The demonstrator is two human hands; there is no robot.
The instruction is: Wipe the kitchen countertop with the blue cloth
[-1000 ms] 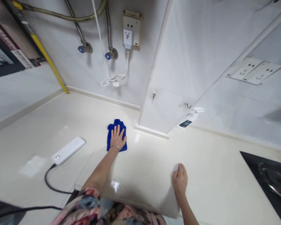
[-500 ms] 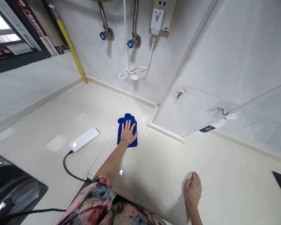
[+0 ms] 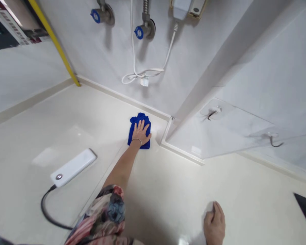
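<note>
My left hand (image 3: 141,133) lies flat, fingers spread, on a folded blue cloth (image 3: 140,117) that rests on the glossy cream countertop (image 3: 173,190) near the back wall. The cloth shows around the palm and fingertips, and nothing grips it. A thin bracelet circles that wrist. Lower right, my right hand (image 3: 214,223) rests on the counter with its fingers together and curled; I see nothing in it. Its wrist is cut off by the bottom edge of the picture.
A white power bank (image 3: 73,167) with a black cable (image 3: 46,212) lies on the left. White wall cord (image 3: 135,75), blue-handled valves (image 3: 146,31) and a yellow pipe (image 3: 56,44) are at the back. A low ledge (image 3: 182,153) juts out right of the cloth. Hooks (image 3: 214,112) are on the right wall.
My view has moved closer to the back wall. My left hand and the cloth have slid forward together, nearer the back ledge. My right hand keeps its curled pose.
</note>
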